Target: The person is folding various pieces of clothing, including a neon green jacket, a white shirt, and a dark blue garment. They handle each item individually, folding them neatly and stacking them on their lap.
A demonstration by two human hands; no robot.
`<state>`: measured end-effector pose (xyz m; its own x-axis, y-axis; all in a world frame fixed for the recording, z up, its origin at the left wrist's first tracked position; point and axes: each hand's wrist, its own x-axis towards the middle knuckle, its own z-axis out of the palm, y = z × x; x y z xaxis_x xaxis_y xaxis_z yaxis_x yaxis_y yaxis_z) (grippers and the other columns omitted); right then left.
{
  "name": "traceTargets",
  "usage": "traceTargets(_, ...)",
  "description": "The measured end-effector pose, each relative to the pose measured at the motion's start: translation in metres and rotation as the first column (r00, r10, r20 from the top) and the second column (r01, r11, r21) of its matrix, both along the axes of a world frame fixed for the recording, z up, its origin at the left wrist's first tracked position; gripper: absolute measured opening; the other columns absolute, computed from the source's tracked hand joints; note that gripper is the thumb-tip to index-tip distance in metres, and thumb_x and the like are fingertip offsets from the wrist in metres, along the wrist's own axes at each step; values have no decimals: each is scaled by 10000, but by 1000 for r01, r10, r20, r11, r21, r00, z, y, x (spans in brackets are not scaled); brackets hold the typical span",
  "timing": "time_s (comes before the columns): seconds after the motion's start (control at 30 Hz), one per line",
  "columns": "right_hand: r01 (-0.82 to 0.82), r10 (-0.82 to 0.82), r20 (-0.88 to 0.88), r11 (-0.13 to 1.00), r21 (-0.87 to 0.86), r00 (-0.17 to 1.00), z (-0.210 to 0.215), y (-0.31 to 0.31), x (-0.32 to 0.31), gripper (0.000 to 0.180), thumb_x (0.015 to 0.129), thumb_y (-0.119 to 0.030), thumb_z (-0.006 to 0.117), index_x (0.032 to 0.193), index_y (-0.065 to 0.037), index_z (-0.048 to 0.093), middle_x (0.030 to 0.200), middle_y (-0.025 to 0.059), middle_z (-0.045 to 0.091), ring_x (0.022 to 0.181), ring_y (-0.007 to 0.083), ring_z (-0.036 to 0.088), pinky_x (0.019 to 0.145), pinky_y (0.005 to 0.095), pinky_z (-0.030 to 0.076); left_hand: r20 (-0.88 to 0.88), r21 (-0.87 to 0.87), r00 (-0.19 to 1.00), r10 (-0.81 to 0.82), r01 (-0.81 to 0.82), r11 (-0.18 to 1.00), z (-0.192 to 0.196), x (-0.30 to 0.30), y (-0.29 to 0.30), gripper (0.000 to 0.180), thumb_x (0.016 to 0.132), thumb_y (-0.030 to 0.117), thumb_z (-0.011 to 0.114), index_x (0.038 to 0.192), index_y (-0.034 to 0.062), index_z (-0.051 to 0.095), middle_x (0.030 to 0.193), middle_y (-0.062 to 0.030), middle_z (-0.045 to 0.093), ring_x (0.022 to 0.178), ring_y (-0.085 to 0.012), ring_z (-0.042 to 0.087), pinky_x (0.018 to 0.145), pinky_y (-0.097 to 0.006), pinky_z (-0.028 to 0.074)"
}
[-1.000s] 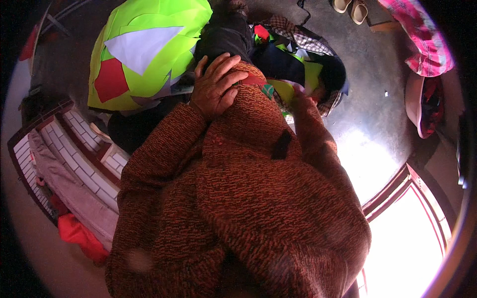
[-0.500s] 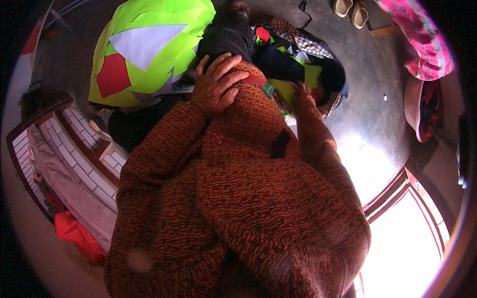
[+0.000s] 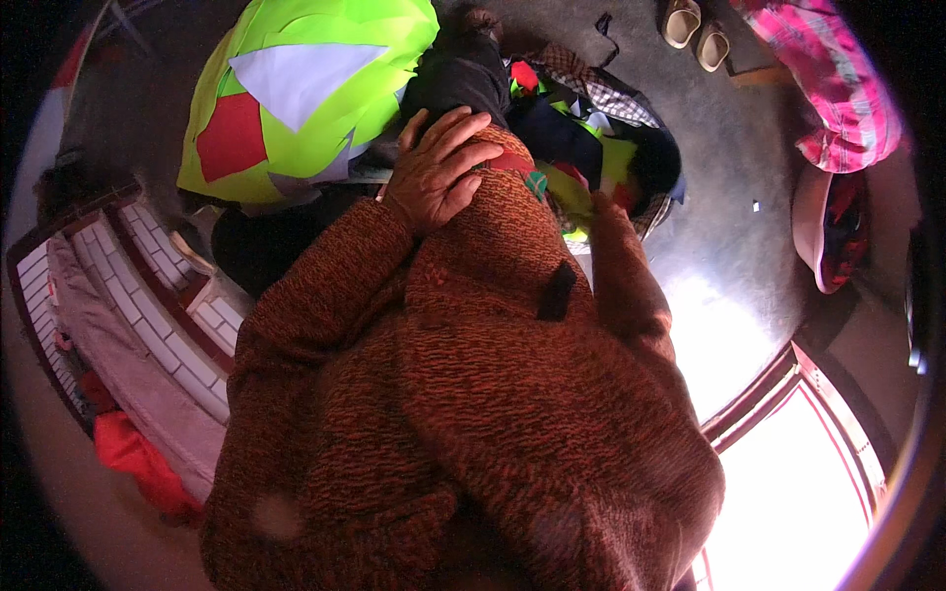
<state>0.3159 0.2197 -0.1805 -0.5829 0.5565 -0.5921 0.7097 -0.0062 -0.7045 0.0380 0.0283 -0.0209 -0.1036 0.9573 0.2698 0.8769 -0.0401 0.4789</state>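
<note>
My left hand (image 3: 440, 175) lies with spread fingers on my lap, over the hem of my brown-orange knitted coat (image 3: 493, 256). It holds nothing. My right hand (image 3: 609, 200) reaches into a basket-like heap of cloth scraps (image 3: 619, 158) beside my right leg. Its fingers are blurred and partly hidden among yellow-green and dark pieces, so I cannot make out a grip. A checked cloth (image 3: 616, 91) lines the heap's far edge, with a red scrap (image 3: 523, 75) at its left. At my left is a large bundle of bright yellow-green cloth (image 3: 325, 148) with white and red patches.
Beige slippers (image 3: 711, 46) stand on the grey floor at the far right. A pink plaid cloth (image 3: 828, 84) hangs above a pale tub (image 3: 810, 227). On the left is a white-tiled step (image 3: 158, 305) with a mauve cloth (image 3: 128, 345) and red cloth (image 3: 138, 458) beside it.
My right hand has shifted slightly right and deeper among the scraps, and a dark red strip now shows beside it. My left hand stays on my lap. The whole view has turned a little.
</note>
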Motion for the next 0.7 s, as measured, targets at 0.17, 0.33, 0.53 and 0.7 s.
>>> traceTargets(0.17, 240, -254, -153, 965, -105, 955, 34, 14, 24, 513, 731, -54, 639, 1223, -105, 503, 1199, 148, 563, 1075, 263, 563, 903, 390, 455, 14, 0, 1000, -16, 16, 1000, 2, 1, 0, 369, 848, 250, 480, 1202, 166, 541, 1390, -88, 398, 1299, -276, 348, 1060, -518, 136)
traceTargets(0.33, 364, -349, -263, 931, 10, 900, 119, 38, 5, 412, 713, 26, 591, 1122, -15, 552, 1065, 122, 614, 959, 247, 589, 872, 379, 467, 31, 15, 999, -8, 8, 1000, 3, 2, -3, 362, 853, 249, 490, 1201, 164, 540, 1393, -74, 395, 1297, -270, 349, 1059, -514, 143)
traceTargets(0.53, 408, -359, -574, 912, -47, 736, 203, 41, -60, 348, 756, 18, 668, 1082, -31, 557, 1032, 118, 623, 954, 226, 587, 846, 359, 471, 59, 10, 998, -7, 6, 1000, 2, 1, -3, 388, 835, 268, 545, 1206, 153, 534, 1385, -70, 405, 1300, -267, 349, 1056, -521, 161)
traceTargets(0.7, 451, -44, -660, 764, 462, 750, 277, 6, -136, 299, 794, 19, 630, 1086, -23, 577, 1092, 115, 616, 990, 190, 586, 857, 306, 472, 335, 9, 940, 61, -68, 998, 23, 0, -6, 445, 812, 273, 625, 1212, 106, 525, 1378, -101, 409, 1292, -282, 361, 1072, -454, 214)
